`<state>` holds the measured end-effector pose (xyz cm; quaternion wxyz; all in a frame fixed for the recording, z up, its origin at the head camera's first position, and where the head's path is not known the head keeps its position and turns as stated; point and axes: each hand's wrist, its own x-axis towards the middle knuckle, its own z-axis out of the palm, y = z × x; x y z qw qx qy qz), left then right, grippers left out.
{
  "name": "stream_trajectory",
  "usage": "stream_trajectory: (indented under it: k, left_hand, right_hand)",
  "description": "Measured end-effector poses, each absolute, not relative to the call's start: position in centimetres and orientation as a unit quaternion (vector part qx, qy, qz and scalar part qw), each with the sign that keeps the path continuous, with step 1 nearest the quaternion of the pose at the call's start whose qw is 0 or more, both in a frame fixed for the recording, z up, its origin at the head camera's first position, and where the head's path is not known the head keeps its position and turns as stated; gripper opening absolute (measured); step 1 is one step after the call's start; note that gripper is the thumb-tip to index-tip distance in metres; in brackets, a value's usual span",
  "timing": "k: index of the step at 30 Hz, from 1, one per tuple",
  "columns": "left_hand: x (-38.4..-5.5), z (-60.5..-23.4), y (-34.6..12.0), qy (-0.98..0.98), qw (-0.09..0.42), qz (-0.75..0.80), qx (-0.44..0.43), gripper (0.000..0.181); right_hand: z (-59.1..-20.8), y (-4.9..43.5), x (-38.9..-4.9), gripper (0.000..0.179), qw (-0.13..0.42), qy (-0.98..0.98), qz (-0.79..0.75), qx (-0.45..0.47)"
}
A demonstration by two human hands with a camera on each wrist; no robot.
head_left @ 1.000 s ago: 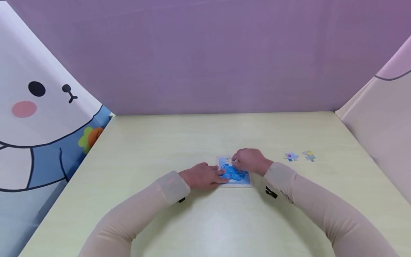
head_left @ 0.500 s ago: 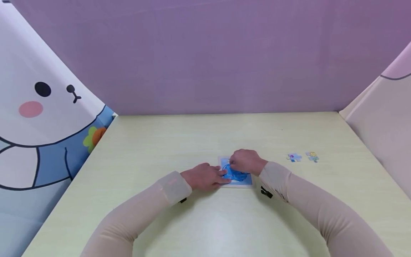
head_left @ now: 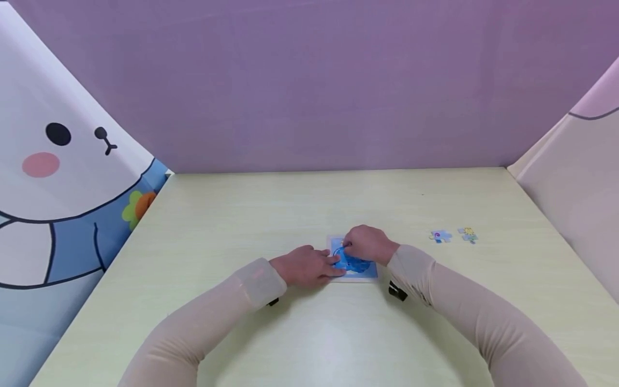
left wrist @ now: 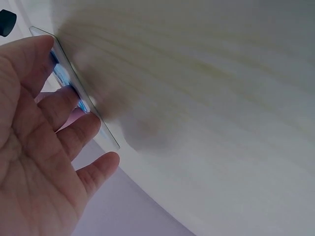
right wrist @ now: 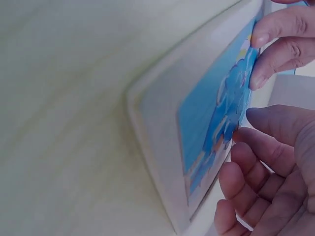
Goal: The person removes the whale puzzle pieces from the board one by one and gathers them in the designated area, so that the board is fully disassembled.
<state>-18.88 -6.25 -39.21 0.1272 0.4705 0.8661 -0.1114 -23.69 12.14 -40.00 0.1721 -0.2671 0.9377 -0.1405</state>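
Note:
A small puzzle board [head_left: 361,279] with a pale rim and a blue jigsaw picture lies flat on the table. My left hand [head_left: 308,266] rests on its left side with fingers extended; in the left wrist view the fingertips [left wrist: 90,125] reach over the board's edge. From the right, my right hand [head_left: 369,244] bends over the upper part of the picture. In the right wrist view its thumb and index finger [right wrist: 266,147] pinch at a puzzle piece on the picture, mostly hidden by the fingertips, and the other fingers curl loosely.
Two loose jigsaw pieces lie to the right: a lilac-and-blue piece [head_left: 440,236] and one with a yellow sun-like print [head_left: 468,235]. A purple backdrop [head_left: 338,86] closes off the table's far edge, and a printed cloth [head_left: 72,215] hangs at the left.
My right hand has shifted slightly left over the board, its fingertips coming closer to the left hand. The left hand and the loose pieces stay in place.

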Motion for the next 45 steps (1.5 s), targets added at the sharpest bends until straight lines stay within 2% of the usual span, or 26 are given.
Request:
stream_trajectory:
  k: [5, 11, 18, 24, 33, 35, 41, 45]
  left_hand:
    - [-18.8, -39.2, -6.2, 0.868, 0.137, -0.113, 0.463, 0.040]
    - [-18.8, -39.1, -6.1, 0.870, 0.147, -0.110, 0.457, 0.040]
    - [-18.8, -39.1, -6.0, 0.871, 0.148, -0.111, 0.455, 0.040]
    - [-18.9, -39.2, -6.0, 0.867, 0.142, -0.119, 0.462, 0.040]
    - [-19.0, -39.3, -6.1, 0.866, 0.136, -0.109, 0.468, 0.040]
    - [-19.0, -39.3, -6.1, 0.867, 0.136, -0.107, 0.467, 0.039]
    - [-19.2, -39.5, -6.2, 0.864, 0.127, -0.116, 0.474, 0.039]
    - [-19.1, -39.4, -6.2, 0.864, 0.131, -0.112, 0.473, 0.039]
  right_hand:
    - [-40.3, 12.5, -24.0, 0.019, 0.193, 0.927, -0.220, -0.233]
    - [-40.5, 12.7, -23.8, 0.019, 0.189, 0.913, -0.303, -0.197]
    - [-40.9, 12.5, -23.7, 0.016, 0.175, 0.909, -0.349, -0.143]
    - [-41.2, 12.4, -23.9, 0.014, 0.186, 0.893, -0.397, -0.101]
    - [-41.4, 12.1, -23.9, 0.008, 0.186, 0.868, -0.454, -0.077]
    - [-41.3, 12.1, -23.8, 0.011, 0.186, 0.860, -0.470, -0.076]
    - [-41.1, 12.5, -24.0, 0.038, 0.200, 0.832, -0.509, -0.092]
    - [-41.1, 13.2, -24.1, 0.033, 0.201, 0.832, -0.507, -0.104]
